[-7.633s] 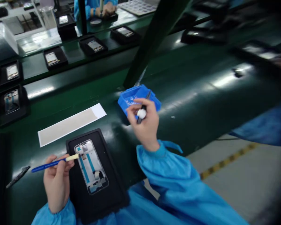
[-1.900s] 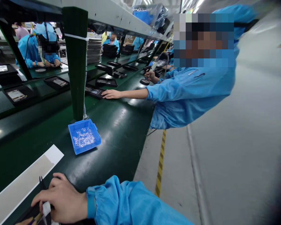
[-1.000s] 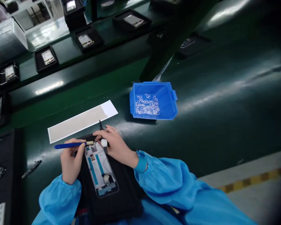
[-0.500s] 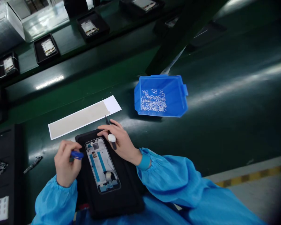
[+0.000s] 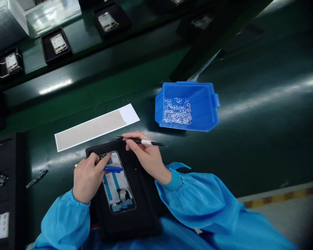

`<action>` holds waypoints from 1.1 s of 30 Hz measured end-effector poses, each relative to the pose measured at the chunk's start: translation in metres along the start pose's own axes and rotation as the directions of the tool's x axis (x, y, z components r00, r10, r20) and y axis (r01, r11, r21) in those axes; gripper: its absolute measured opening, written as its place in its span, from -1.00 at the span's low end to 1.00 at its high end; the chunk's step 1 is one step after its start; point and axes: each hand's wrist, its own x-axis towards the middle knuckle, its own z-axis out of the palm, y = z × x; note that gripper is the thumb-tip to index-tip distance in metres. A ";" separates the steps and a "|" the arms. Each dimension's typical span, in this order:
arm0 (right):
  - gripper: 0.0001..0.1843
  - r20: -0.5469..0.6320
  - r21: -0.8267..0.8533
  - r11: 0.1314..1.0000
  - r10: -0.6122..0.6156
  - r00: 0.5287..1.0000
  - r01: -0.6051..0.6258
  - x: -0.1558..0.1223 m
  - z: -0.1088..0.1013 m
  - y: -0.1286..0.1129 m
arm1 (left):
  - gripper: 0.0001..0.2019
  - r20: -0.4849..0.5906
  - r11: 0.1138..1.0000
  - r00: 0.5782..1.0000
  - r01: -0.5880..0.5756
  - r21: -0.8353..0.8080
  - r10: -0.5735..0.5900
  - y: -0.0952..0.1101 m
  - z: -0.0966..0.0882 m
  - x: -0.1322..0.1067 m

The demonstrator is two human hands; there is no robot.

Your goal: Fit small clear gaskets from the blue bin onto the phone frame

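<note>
- Here's the open phone [image 5: 119,185], lying face-up in the black tray [image 5: 135,222], slightly slanted, the tray at the table edge against the person's front.
- And the left hand [image 5: 87,178] is right over it! The index finger stretches out, its tip at the phone's top end, seemingly pressing; whether it truly bears down is hard to tell.
- The other left fingers are curled together around a blue pen [image 5: 114,169], which crosses over the phone. Exactly how they clamp it is hidden by the hand.
- For a good press, I'd go straight down with the fingertip, light and even, without sliding sideways.
- Mind that pen! Its blue end hangs near the coloured strips and thin wire, so a higher tuck looks safer.
- Over on the right, thumb and fingers of the right hand [image 5: 150,158] close on the tweezers [image 5: 146,142], points aimed left beyond the tray's top edge. Whether those points touch each other, I can't tell.
- Smart spot for them, I'd judge: clear of the phone, with the blue bin [image 5: 205,114] of little white rings [image 5: 177,116] near.
</note>
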 end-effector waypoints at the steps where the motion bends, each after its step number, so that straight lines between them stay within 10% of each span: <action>1: -0.72 0.004 0.004 1.000 0.008 1.000 -0.008 -0.001 0.000 -0.001 | -0.62 0.014 1.000 1.000 0.007 -0.002 -0.007 0.000 0.000 0.000; 14: -0.80 0.101 -0.367 0.917 -0.128 0.987 0.156 -0.015 0.005 -0.001 | -0.64 -0.029 0.815 0.930 0.307 -0.491 -0.367 -0.017 0.015 -0.004; 33: -0.86 0.207 -0.456 0.834 -0.241 0.948 0.312 -0.018 0.009 0.005 | -0.64 -0.019 0.823 0.937 0.297 -0.484 -0.349 -0.015 0.020 -0.005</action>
